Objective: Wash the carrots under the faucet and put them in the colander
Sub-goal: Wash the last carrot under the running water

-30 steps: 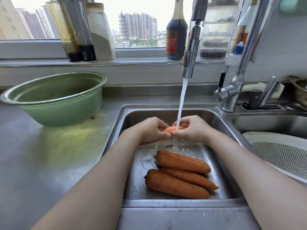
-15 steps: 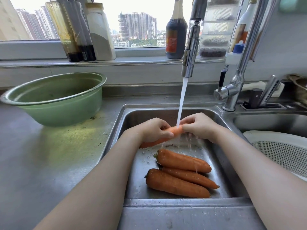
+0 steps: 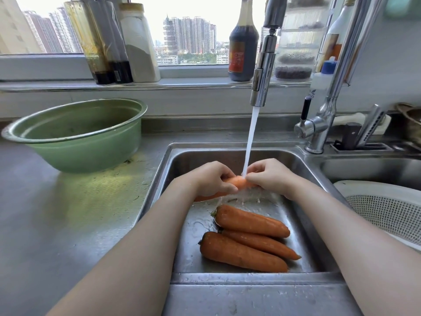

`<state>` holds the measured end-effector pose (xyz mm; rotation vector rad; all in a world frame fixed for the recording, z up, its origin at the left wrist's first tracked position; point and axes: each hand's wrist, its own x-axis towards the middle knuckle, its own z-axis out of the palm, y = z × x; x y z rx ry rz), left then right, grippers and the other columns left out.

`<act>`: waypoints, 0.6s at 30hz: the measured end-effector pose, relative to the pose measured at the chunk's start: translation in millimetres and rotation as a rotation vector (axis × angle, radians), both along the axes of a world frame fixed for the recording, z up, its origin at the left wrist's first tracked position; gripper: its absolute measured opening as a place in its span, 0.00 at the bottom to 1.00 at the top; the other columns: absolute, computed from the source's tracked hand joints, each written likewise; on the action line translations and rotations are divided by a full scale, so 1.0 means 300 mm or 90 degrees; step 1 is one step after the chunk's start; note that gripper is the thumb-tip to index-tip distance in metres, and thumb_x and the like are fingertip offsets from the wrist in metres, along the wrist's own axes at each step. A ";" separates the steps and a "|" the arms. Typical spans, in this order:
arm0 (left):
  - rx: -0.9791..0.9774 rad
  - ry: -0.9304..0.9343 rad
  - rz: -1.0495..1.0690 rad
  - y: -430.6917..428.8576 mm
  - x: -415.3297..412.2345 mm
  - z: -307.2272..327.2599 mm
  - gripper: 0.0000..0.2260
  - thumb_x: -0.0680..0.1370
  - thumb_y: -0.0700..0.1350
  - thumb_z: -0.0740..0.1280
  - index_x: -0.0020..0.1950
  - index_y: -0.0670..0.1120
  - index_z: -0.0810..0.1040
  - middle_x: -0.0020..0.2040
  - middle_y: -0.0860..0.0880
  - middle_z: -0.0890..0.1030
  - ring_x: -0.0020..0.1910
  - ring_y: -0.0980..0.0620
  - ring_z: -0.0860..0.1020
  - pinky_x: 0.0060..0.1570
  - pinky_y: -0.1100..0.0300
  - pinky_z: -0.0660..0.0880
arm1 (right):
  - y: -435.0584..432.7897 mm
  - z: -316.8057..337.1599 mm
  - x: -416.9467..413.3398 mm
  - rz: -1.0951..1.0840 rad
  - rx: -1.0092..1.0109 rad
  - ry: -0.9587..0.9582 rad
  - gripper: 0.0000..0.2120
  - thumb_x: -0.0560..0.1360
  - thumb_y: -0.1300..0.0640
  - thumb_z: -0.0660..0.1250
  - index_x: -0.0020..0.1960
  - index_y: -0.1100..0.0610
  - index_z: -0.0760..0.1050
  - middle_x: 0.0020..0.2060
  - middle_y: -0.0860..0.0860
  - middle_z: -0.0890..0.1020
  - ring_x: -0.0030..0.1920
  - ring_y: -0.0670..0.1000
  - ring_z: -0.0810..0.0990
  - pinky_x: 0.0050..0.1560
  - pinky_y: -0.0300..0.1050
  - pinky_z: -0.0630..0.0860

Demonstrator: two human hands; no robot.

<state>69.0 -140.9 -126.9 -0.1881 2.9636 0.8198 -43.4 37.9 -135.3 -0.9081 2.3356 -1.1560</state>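
Water runs from the faucet [image 3: 262, 78] onto an orange carrot [image 3: 238, 182] that I hold over the steel sink [image 3: 305, 169]. My left hand [image 3: 210, 179] grips its thick left part and my right hand [image 3: 270, 175] grips its right part, so most of it is hidden. Three more carrots [image 3: 247, 239] lie side by side on the sink floor just in front of my hands. The white colander [image 3: 387, 213] sits at the right, in the neighbouring basin, with nothing visible in it.
A green basin [image 3: 75, 135] stands on the steel counter [image 3: 68, 213] to the left. Bottles and jars [image 3: 114, 42] line the window sill behind. The faucet base and lever [image 3: 316, 126] and a knife slot [image 3: 362, 144] sit at the back right.
Both hands have shifted slightly along the carrot under the stream, rubbing it. The three carrots on the sink floor have not moved.
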 end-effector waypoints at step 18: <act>0.034 -0.003 0.016 -0.012 -0.010 -0.005 0.11 0.81 0.53 0.71 0.63 0.56 0.84 0.47 0.56 0.83 0.48 0.56 0.80 0.49 0.57 0.75 | 0.025 0.013 -0.010 0.022 0.012 -0.007 0.08 0.74 0.57 0.76 0.51 0.49 0.87 0.31 0.41 0.84 0.31 0.39 0.78 0.30 0.32 0.71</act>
